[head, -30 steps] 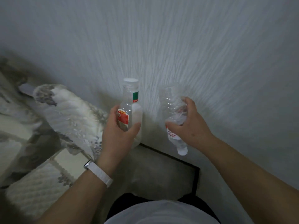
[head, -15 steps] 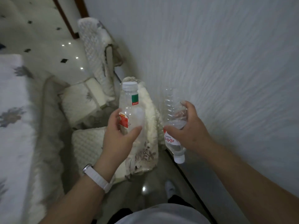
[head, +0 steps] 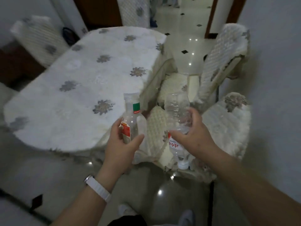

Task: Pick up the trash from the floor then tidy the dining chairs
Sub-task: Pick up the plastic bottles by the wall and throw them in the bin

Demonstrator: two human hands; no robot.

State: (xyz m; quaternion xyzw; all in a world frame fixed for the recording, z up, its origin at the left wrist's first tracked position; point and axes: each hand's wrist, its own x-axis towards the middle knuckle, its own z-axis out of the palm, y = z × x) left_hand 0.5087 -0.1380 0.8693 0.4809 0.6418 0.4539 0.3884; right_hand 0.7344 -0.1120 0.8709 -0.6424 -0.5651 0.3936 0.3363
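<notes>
While the person stands at the corner of the dining table, each hand grips one empty plastic bottle above the floor.

Far left: a covered chair (head: 38, 38) at the table's far side, blurred.

Left to centre: dining table (head: 78, 88) under a white cloth with grey flower motifs.

Centre-left: left hand (head: 121, 149), with a white wristband (head: 97, 188) on the wrist, has fingers and thumb curled round the lower body of the capped bottle (head: 132, 119). Bottle upright, white cap on top, green band at the neck, red label partly under the fingers. It is held just off the table's near corner, not touching the cloth.

Centre-right: right hand (head: 193, 136) grips the ribbed clear bottle (head: 176, 108) round its middle. Bottle inverted, its cap (head: 183, 165) pointing down, red-printed label below the thumb. The two bottles are near each other but apart.

Right: near chair (head: 228, 128) with a quilted cover stands behind the hands; its seat shows between the bottles. Beyond it is a second chair (head: 223, 53), turned at an angle from the table.

Behind: glossy tiled floor (head: 184, 35) with dark diamond insets.

Far right: plain pale wall (head: 276, 79).
</notes>
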